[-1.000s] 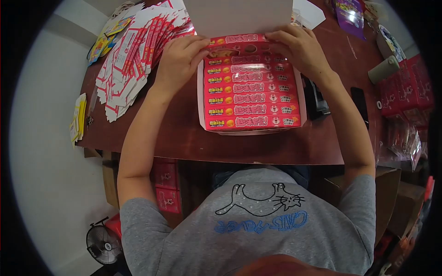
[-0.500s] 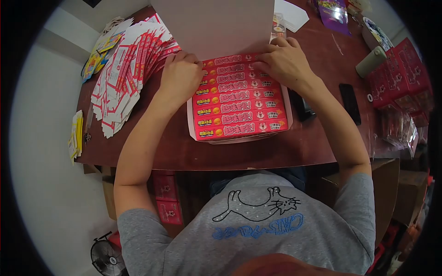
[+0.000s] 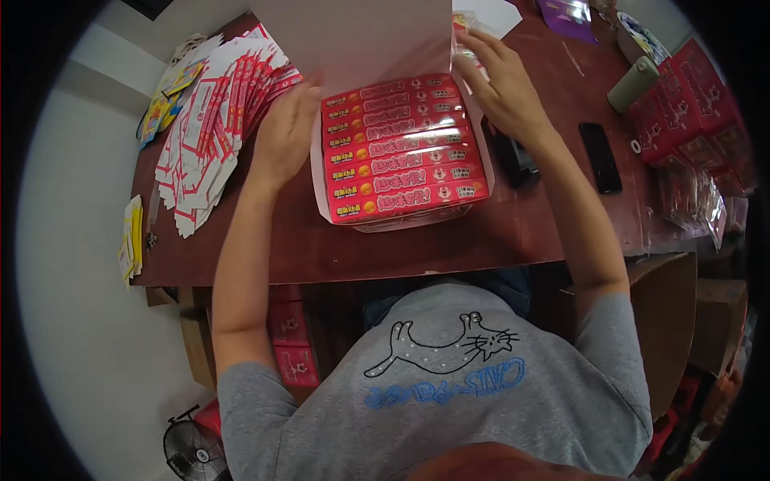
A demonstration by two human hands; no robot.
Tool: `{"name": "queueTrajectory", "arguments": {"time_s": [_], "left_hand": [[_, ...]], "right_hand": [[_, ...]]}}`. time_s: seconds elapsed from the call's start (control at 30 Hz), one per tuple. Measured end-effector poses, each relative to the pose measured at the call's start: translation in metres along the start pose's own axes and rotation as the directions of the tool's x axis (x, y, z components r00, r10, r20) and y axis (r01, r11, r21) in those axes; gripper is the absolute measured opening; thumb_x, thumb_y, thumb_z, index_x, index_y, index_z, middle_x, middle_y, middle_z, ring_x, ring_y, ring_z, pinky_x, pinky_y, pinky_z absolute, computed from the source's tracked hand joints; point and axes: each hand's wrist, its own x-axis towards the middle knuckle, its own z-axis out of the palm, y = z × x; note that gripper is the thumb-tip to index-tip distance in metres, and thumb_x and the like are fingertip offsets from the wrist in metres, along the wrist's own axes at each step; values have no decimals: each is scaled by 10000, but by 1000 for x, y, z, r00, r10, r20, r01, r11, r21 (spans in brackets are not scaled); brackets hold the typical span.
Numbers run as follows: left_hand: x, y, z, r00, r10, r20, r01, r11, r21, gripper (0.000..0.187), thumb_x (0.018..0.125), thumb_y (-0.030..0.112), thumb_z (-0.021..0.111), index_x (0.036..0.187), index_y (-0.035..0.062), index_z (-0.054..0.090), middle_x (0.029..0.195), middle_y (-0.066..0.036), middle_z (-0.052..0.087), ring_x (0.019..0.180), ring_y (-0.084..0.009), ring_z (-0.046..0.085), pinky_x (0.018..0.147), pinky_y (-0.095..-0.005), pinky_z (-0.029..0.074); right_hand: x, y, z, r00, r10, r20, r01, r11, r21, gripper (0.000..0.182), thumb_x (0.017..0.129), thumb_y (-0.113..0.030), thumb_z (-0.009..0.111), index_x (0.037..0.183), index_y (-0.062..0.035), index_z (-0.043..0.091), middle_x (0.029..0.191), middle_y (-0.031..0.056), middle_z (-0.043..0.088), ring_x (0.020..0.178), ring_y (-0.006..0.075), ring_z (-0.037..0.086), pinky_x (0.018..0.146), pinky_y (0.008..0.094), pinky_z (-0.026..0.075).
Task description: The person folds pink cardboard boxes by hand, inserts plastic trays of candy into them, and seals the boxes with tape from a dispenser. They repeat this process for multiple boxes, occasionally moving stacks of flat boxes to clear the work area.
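Note:
A carton (image 3: pixel 319 188) packed with a column of red snack boxes (image 3: pixel 405 152) lies on the table in front of me. Its plain lid (image 3: pixel 361 40) is raised at the far side. My left hand (image 3: pixel 282 132) is flat along the carton's left side near the back corner, fingers stretched toward the lid. At the opposite back corner, my right hand (image 3: pixel 504 84) has its fingers extended by the lid's right edge. Neither hand encloses anything. The glossy printed tops of the red boxes face up in rows.
Flattened red-and-white cartons (image 3: pixel 212 120) are heaped at left, with yellow packets (image 3: pixel 131 240) by the edge. A black phone (image 3: pixel 600 156), a green-grey bottle (image 3: pixel 634 82) and stacked red boxes (image 3: pixel 682 104) are at right. A dark object (image 3: pixel 513 156) lies beside the carton.
Both hands have left the back row of red boxes and moved outward to the carton's sides. The whole scene has shifted slightly up and left in view.

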Motion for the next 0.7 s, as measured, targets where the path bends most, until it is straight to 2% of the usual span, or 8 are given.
{"name": "queueTrajectory", "arguments": {"time_s": [0.03, 0.1, 0.27, 0.4, 0.47, 0.57, 0.63, 0.7], "left_hand": [[-9, -2, 5, 1000, 7, -4, -7, 1000, 3, 586, 1084, 444, 332, 1366, -2, 586, 1406, -227, 573, 1407, -400, 421, 1211, -446, 208], [-33, -1, 22, 999, -38, 25, 35, 996, 83, 599, 1081, 456, 328, 1428, -2, 497, 1489, -220, 450, 1455, -384, 323, 1217, -479, 163], [-72, 15, 62, 976, -218, 25, 209, 958, 196, 699, 1065, 498, 344, 1556, 2, 312, 1654, -190, 220, 1552, -347, 130, 1201, -625, 81], [-61, 13, 67, 966, -258, 10, 235, 896, 376, 631, 1069, 401, 388, 1545, -9, 331, 1658, -191, 211, 1550, -330, 152, 1220, -552, 143], [-63, -2, 68, 942, -336, -8, 328, 927, -183, 688, 1005, 266, 480, 1567, -6, 192, 1660, -187, 190, 1546, -298, 151, 1225, -472, 161], [-47, -24, 67, 915, -395, 78, 261, 434, -862, 940, 908, 64, 617, 1600, -2, -16, 1664, -181, 160, 1541, -250, 151, 1234, -352, 189], [-32, -41, 54, 946, -296, 133, 275, 509, -816, 1061, 851, 55, 679, 1591, 8, -81, 1662, -178, 154, 1537, -247, 154, 1236, -357, 180], [-10, -58, 37, 977, -24, 212, 167, 707, -688, 1230, 767, 90, 793, 1588, 21, -121, 1672, -166, 104, 1532, -250, 156, 1241, -383, 168]], "right_hand": [[-13, -8, -2, 1000, -4, -7, 4, 1000, -2, 553, 1043, -464, 445, 1358, -34, 592, 1390, 210, 577, 1356, 363, 476, 1145, 420, 337], [-47, -22, -1, 936, 315, 155, -349, 775, 527, 648, 1058, -465, 409, 1476, 29, 442, 1558, 258, 382, 1464, 359, 354, 1198, 410, 269], [-67, -25, 21, 867, 261, 424, -383, 894, 233, 725, 1057, -529, 339, 1522, 27, 374, 1645, 234, 210, 1537, 357, 177, 1238, 396, 176], [-52, -3, 32, 868, 287, 405, -331, 943, 40, 613, 1069, -487, 347, 1523, -87, 441, 1654, 233, 190, 1545, 357, 154, 1232, 411, 159], [-41, 14, 38, 868, 313, 384, -423, 872, 245, 610, 1067, -480, 359, 1528, -88, 434, 1662, 230, 164, 1548, 345, 147, 1232, 415, 156], [-31, 16, 36, 805, 355, 476, -576, 661, 481, 630, 1046, -373, 496, 1594, -128, 302, 1683, 202, 78, 1546, 305, 166, 1223, 401, 205], [-23, 19, 39, 659, 467, 590, -708, 118, 697, 757, 990, -193, 600, 1618, -107, 187, 1601, 186, 299, 1450, 252, 337, 1177, 383, 304], [-4, 38, 36, 659, 415, 627, -723, 123, 679, 886, 923, -123, 682, 1624, -104, 141, 1619, 138, 288, 1456, 264, 335, 1186, 383, 294]]}}
